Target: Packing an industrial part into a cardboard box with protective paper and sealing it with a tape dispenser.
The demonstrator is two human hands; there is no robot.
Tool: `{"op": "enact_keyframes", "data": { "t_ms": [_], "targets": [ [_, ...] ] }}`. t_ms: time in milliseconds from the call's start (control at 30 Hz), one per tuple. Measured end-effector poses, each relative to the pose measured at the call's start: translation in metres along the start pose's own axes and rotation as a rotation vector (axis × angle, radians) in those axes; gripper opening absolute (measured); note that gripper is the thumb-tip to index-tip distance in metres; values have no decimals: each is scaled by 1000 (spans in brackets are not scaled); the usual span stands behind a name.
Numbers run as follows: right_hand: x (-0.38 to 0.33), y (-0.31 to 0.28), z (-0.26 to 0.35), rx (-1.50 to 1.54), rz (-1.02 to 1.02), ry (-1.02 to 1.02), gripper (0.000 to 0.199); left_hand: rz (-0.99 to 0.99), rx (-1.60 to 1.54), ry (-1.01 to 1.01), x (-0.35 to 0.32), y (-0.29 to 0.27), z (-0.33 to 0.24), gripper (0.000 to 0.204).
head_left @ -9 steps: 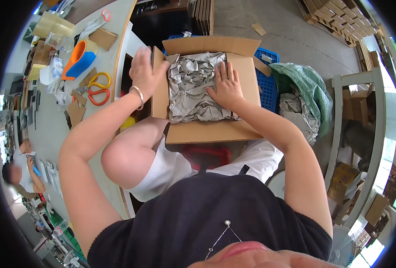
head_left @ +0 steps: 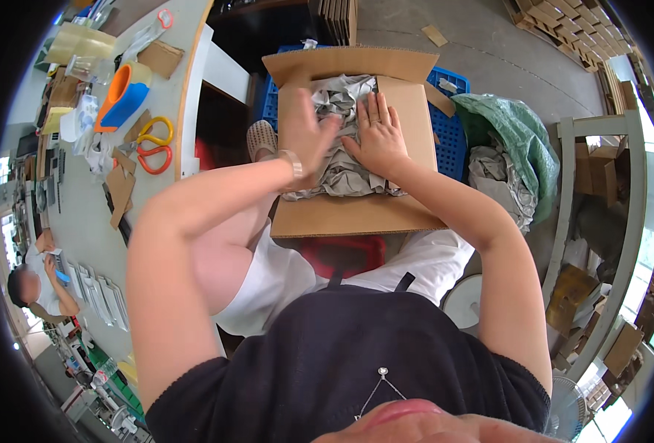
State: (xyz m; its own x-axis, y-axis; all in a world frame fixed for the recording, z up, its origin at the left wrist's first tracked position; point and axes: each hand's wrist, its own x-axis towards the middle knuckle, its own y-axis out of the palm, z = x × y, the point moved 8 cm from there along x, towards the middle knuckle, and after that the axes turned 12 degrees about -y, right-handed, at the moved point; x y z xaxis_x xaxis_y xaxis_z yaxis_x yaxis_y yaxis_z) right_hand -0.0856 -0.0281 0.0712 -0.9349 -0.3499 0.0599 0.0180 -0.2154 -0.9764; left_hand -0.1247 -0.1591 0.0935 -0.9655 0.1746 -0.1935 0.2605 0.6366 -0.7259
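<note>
Cardboard box: open at the top, just beyond your lap, between the worktop on your left and the green sack on your right.
Packing paper: grey and crumpled, filling the opening (as far as shows past your hands).
Flaps: the far flap stands raised, the near flap spreads toward you, and the right flap lies inward beside the paper.
Right hand: palm down on the right flap's inner edge, fingers nearly straight and a little apart; your grip is open flat, closed around nothing.
Left hand: blurred over the box's left side, fingers extended, your grip loose and empty; whether it touches the left flap, you cannot tell.
Blue crate: behind the box and to its right.
Worktop items: scissors with yellow and orange loops near the edge, and an orange and blue tape dispenser beyond them.
Co-worker: seated at your far left, beside the worktop.
</note>
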Motion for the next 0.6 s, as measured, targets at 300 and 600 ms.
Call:
{"op": "enact_keyframes", "data": {
  "t_ms": [300,600],
  "targets": [
    [-14,-2,-51,1534,-633,171,53,298,396,692,-44,69,-69,70],
    [28,-199,-21,-324,-176,-318,44,313,284,1024,-70,75,-47,53]
  ]
}}
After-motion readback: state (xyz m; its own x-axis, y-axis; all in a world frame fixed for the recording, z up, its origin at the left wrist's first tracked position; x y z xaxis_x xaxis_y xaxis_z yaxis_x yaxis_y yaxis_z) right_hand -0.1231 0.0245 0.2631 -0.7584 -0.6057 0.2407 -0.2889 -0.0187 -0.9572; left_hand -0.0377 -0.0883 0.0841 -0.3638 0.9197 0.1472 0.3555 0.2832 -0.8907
